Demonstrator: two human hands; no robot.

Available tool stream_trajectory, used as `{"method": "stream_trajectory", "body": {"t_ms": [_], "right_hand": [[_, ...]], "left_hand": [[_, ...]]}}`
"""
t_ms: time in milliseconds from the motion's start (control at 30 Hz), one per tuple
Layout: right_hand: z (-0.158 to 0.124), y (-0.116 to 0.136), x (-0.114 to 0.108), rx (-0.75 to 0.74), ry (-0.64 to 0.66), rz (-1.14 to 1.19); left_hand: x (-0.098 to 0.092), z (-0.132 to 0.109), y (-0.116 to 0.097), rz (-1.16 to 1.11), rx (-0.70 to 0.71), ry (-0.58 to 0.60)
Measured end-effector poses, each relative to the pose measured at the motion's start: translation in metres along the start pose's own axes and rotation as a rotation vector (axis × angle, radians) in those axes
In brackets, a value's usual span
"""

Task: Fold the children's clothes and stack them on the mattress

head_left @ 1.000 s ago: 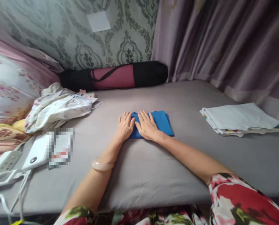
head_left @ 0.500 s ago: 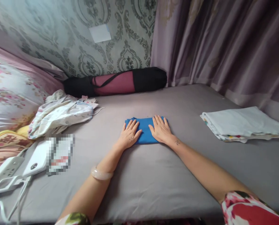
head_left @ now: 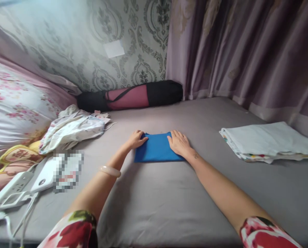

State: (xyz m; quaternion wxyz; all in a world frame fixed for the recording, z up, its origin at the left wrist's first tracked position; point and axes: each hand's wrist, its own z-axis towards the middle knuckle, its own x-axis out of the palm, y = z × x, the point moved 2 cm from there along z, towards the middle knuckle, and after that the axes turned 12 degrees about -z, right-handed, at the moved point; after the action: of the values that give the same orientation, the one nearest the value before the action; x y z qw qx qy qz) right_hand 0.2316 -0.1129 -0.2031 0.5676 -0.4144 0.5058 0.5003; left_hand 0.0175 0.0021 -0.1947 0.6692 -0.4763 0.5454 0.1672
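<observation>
A folded blue cloth lies flat on the grey bed sheet in front of me. My left hand is at its far left corner, with bent fingers at the edge and the thumb on top, closed on the fabric. What is under those fingers is hidden. Over the right side of the cloth, my right hand rests palm down and open, its fingers stretched toward the far edge.
To the right is a folded white cloth. A black and maroon roll bag lies along the wall. On the left are crumpled patterned fabric, a white power bank, a power strip and cables.
My left hand has shifted from lying flat on the cloth to its far left corner, uncovering more blue fabric. My right hand stays on the right side. The view has tilted slightly.
</observation>
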Motion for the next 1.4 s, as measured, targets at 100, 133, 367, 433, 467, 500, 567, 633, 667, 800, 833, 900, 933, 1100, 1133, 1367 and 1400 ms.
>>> {"method": "stream_trajectory", "body": {"t_ms": [100, 133, 367, 433, 467, 500, 567, 633, 667, 800, 833, 900, 933, 1100, 1133, 1367, 1400], "right_hand": [[0.003, -0.008, -0.002, -0.044, -0.017, 0.011], [0.003, -0.009, -0.003, -0.054, -0.020, 0.013], [0.005, -0.012, -0.003, -0.072, -0.005, 0.023], [0.007, -0.014, -0.003, -0.079, 0.015, 0.043], [0.008, -0.016, -0.002, -0.087, 0.029, 0.060], [0.010, -0.018, -0.002, -0.101, 0.044, 0.082], [0.013, -0.024, -0.003, -0.137, 0.065, 0.140], [0.017, -0.031, -0.006, -0.164, 0.069, 0.215], [0.018, -0.035, -0.008, -0.172, 0.068, 0.264], [0.022, -0.053, -0.026, -0.222, 0.087, 0.513], [0.022, -0.058, -0.032, -0.239, 0.112, 0.580], [0.020, -0.065, -0.045, -0.261, 0.187, 0.715], [0.018, -0.068, -0.051, -0.271, 0.236, 0.779], [0.006, -0.073, -0.083, -0.348, 0.358, 0.872], [0.004, -0.073, -0.088, -0.341, 0.319, 0.857], [0.008, -0.067, -0.099, -0.241, -0.055, 0.870], [0.010, -0.065, -0.099, -0.221, -0.164, 0.863]], "left_hand": [[-0.019, 0.016, 0.003, -0.117, -0.036, 0.165], [-0.024, 0.020, 0.003, -0.155, -0.062, 0.204], [-0.042, 0.023, -0.014, -0.252, -0.154, 0.280], [-0.051, 0.017, -0.024, -0.314, -0.101, 0.289], [-0.056, 0.014, -0.030, -0.343, -0.055, 0.302], [-0.061, 0.010, -0.037, -0.365, -0.006, 0.317], [-0.072, 0.002, -0.053, -0.388, 0.080, 0.338], [-0.083, -0.007, -0.071, -0.402, 0.145, 0.348], [-0.087, -0.011, -0.080, -0.414, 0.172, 0.352], [-0.103, -0.028, -0.108, -0.471, 0.246, 0.360], [-0.107, -0.031, -0.112, -0.485, 0.263, 0.361], [-0.113, -0.037, -0.117, -0.520, 0.296, 0.352], [-0.116, -0.039, -0.118, -0.541, 0.306, 0.345], [-0.129, -0.042, -0.107, -0.607, 0.304, 0.262], [-0.130, -0.042, -0.103, -0.601, 0.301, 0.237], [-0.129, -0.030, -0.075, -0.514, 0.311, 0.005], [-0.127, -0.028, -0.071, -0.509, 0.339, -0.075]]}}
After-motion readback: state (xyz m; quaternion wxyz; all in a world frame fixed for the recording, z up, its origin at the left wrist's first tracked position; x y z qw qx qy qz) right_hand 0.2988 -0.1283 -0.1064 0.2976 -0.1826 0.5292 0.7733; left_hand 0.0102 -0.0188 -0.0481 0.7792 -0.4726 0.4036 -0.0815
